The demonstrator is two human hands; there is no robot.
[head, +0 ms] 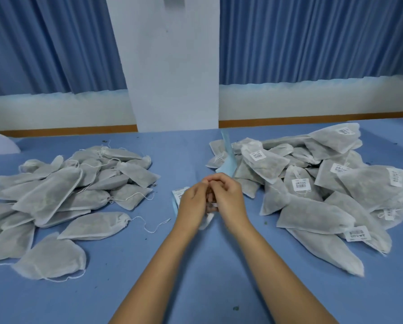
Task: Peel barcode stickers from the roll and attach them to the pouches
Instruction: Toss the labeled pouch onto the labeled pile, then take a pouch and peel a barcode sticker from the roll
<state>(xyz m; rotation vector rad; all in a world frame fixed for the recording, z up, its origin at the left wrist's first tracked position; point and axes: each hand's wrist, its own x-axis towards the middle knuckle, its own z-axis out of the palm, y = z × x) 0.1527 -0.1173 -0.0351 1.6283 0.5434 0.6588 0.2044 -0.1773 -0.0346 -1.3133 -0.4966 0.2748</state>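
- Centrally, the left hand [191, 203] and right hand [229, 197] are brought together, knuckles up, so that peeling can be done between the two sets of fingertips.
- Left hand: the fingers are curled round the sticker strip [179, 194]. One printed label is seen emerging just beside the hand on its outer side.
- Right hand: the fingers are curled, with tips set against those of the left. A label edge is judged to be pinched there, though the contact itself is hidden.
- Blue backing liner [227, 157] is seen rising beyond the right hand, presumably kept away from the adhesive.
- Unlabelled pouches [62, 192] are heaped well outside the left hand and labelled pouches [324, 183] outside the right. This arrangement is judged to let work be passed across from one side to the other.
- Bare bench [207, 265] is left between the heaps, under the hands and between the forearms. A loose drawstring [158, 226] lies near the left wrist and could be snagged.
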